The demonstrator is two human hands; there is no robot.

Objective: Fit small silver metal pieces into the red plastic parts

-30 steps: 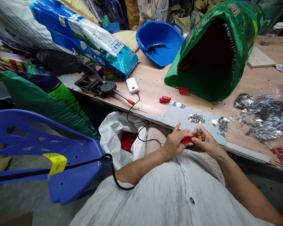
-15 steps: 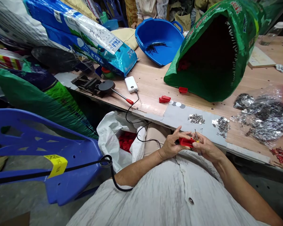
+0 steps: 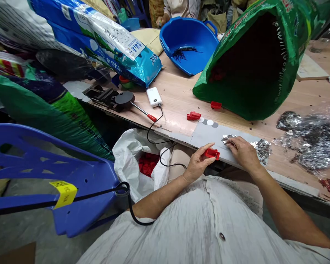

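Note:
My left hand pinches a small red plastic housing between thumb and fingers, just off the table's front edge. The housing looks hollow, its open side towards me. To its right, my right hand reaches over the grey sheet. Its fingertips are together at a little pile of shiny metal pieces and partly cover it; what they grip is hidden. A second metal pile lies just right of that hand. Further back are a red plastic part and another red housing.
A green sack gapes open behind the sheet, beside a blue basin with black strips. Left stand a hand-lever tool and a white power bank, its cable hanging past the edge. Bagged metal pieces lie right.
My right hand has left the red housing and moved up and forward to the nearer metal pile. My left hand still holds the housing, shifted slightly left and forward. The view has shifted a little.

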